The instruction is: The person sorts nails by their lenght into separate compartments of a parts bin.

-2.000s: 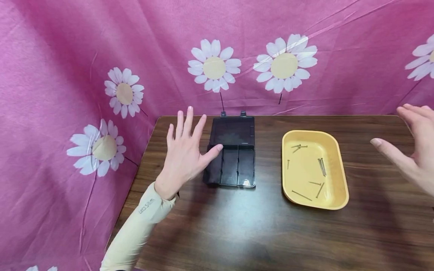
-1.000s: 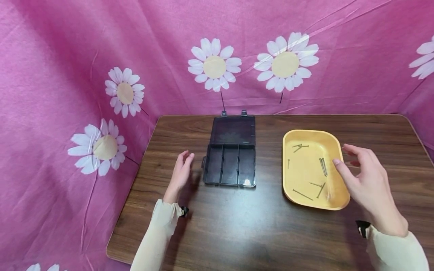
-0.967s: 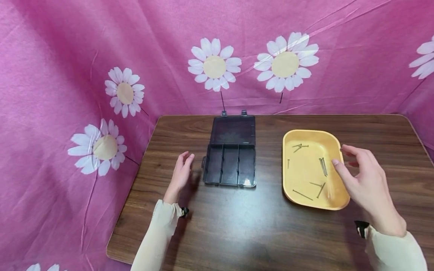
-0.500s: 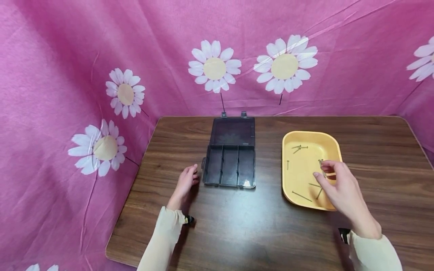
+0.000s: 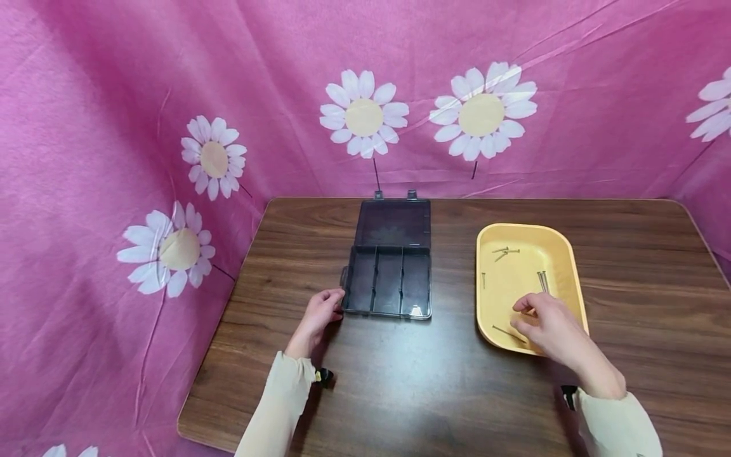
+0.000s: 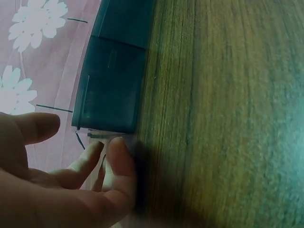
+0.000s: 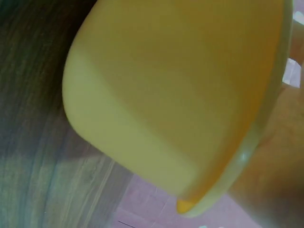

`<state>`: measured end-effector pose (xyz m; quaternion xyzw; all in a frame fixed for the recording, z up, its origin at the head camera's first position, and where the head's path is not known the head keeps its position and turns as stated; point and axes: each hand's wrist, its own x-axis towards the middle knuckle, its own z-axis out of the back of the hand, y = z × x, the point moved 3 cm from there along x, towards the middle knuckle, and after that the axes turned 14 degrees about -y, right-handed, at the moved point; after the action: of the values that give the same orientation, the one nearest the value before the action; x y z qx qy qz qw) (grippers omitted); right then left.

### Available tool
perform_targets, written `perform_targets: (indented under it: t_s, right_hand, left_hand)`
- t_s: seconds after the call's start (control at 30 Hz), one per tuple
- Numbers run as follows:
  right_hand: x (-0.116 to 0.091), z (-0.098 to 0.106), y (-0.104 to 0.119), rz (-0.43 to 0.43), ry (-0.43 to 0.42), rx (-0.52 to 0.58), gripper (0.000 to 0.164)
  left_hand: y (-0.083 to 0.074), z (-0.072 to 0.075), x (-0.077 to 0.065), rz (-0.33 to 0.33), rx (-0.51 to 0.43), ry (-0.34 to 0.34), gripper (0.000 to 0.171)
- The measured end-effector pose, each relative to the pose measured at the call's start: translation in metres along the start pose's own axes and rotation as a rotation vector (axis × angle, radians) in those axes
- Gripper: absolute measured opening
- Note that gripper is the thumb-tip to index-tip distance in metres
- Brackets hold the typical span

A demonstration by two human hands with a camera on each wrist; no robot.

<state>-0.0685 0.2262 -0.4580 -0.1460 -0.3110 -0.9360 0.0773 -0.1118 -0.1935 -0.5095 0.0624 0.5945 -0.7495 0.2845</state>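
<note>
A dark see-through compartment box lies on the table, its lid laid back toward the wall. My left hand is at the box's front left side. In the left wrist view its bent fingers are right at the box's end, the thumb apart. To the right stands a yellow tray with several metal screws of different lengths. My right hand reaches over its front right rim, thumb and forefinger slightly apart close over the tray floor. A long screw lies beside the thumb; the hand hides others.
Two upright screws show just behind the right hand, and small ones lie in the tray's back left. The brown wooden table ends at a pink cloth with printed daisies. The tray wall fills most of the right wrist view.
Both hands have come down from raised and spread. The left moved in to the box's front left side; the right moved left from outside the tray to inside it.
</note>
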Motion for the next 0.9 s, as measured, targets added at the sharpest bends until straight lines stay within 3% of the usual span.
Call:
perform_targets:
  t_s: [0.2,0.53,0.77,0.9]
  right_hand:
    - [0.001,-0.009,0.0,-0.036,0.188,-0.041,0.017]
    - [0.002,-0.022,0.002,-0.054,0.247,-0.084,0.012]
    - [0.003,-0.026,0.004,-0.06,0.257,-0.132,0.011]
    - [0.005,-0.026,0.002,-0.088,0.307,-0.154,0.012]
  left_hand:
    - [-0.002,-0.001,-0.002,-0.026,0.031,0.005,0.035]
    - [-0.031,0.001,-0.027,-0.044,0.041,0.03,0.038]
    - [-0.012,-0.003,-0.007,-0.047,0.019,0.043,0.039]
    - [-0.003,-0.004,0.002,-0.038,0.005,0.034,0.038]
